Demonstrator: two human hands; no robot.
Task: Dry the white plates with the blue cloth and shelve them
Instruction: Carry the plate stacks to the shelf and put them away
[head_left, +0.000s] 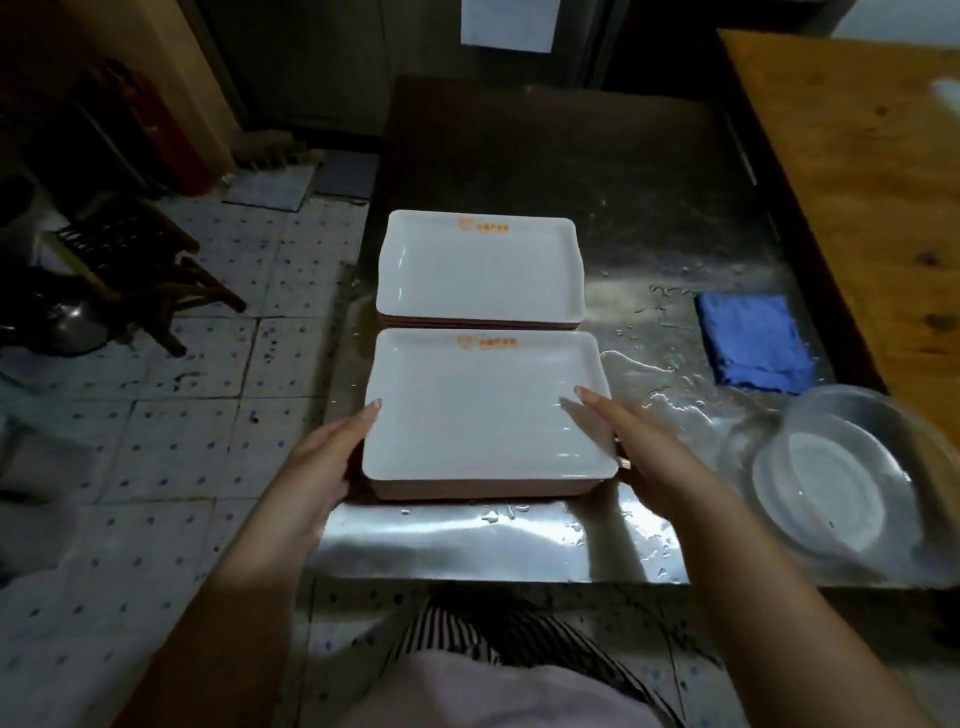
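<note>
While both hands flank the near stack (488, 415) of white plates on the wet steel counter (649, 218), the left hand (324, 457) holds its left edge, thumb on the rim, fingers hidden beneath. The right hand (639, 447) grips the right edge, thumb lying on the top plate. A far stack (480, 267) sits just behind, almost touching. The blue cloth (753, 340) lies folded to the right, apart from both. A clear bowl (841, 478) rests at the near right corner.
</note>
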